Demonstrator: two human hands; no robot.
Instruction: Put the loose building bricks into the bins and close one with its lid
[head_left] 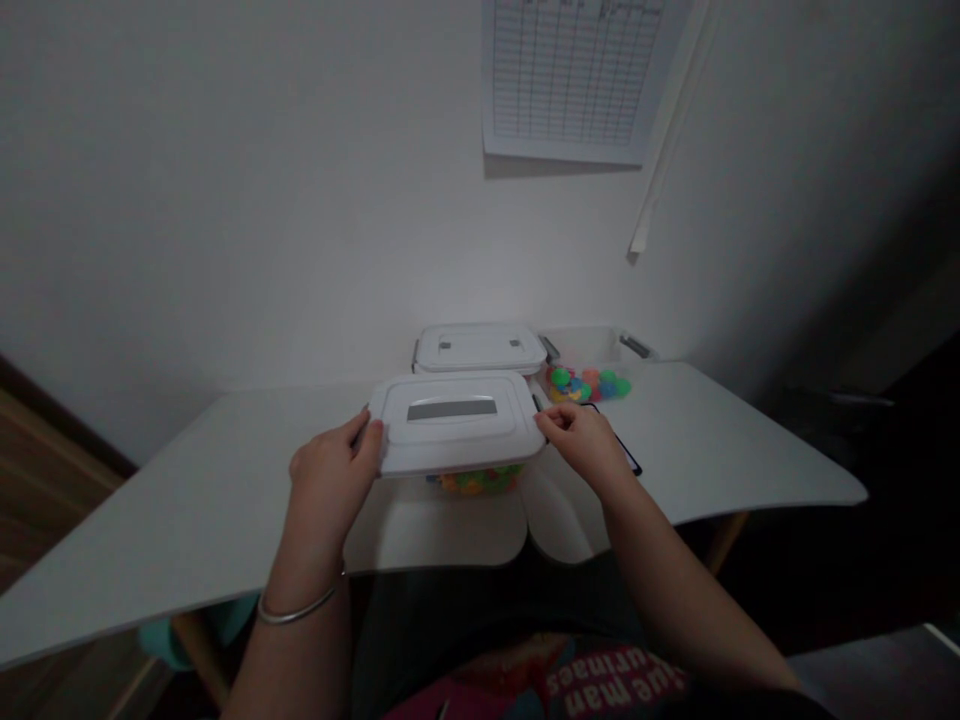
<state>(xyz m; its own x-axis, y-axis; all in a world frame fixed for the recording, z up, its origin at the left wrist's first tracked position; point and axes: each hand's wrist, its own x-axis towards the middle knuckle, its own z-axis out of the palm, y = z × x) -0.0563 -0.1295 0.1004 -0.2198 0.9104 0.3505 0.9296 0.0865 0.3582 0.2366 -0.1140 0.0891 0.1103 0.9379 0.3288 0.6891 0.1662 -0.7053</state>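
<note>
A storage box with a white lid (454, 440) sits in front of me on the table. Its lid has a grey strip in the middle, and green, yellow and orange pieces (480, 481) show through the clear side below. My left hand (337, 468) grips the box's left edge, thumb on the lid's rim and fingers down the side. At the right edge, my right hand (581, 437) pinches the dark side latch (538, 404) between thumb and fingers. The latch on the left is mostly hidden by my left hand.
Behind stands a second lidded box (480, 347). To its right, a lidless clear bin (581, 345) holds several colourful pieces (589, 384). A phone (632, 461) lies partly under my right hand. The white table (247, 480) meets the wall, where a printed chart (566, 80) hangs.
</note>
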